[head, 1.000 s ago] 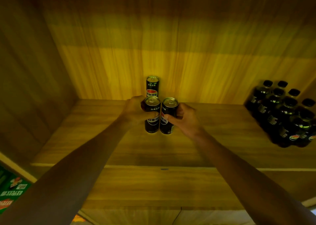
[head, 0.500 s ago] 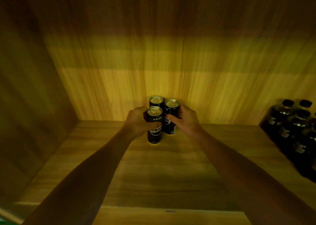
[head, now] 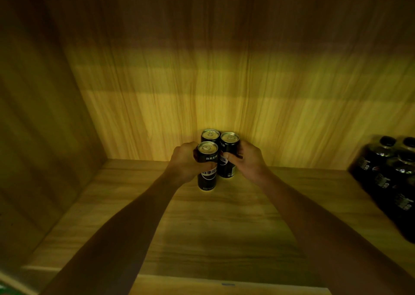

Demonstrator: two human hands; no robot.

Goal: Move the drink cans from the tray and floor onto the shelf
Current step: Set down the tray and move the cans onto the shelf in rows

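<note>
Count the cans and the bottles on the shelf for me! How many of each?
Cans: 3, front, back, right.
Bottles: cannot count exactly; a dark pack is cut off at the edge.
Total: 3 cans plus the bottle pack.

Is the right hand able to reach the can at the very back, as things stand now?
Probably not directly. The back can stands by the rear wall, behind the front can and beside the right can, which the right hand grips. The left hand sits nearer.
</note>
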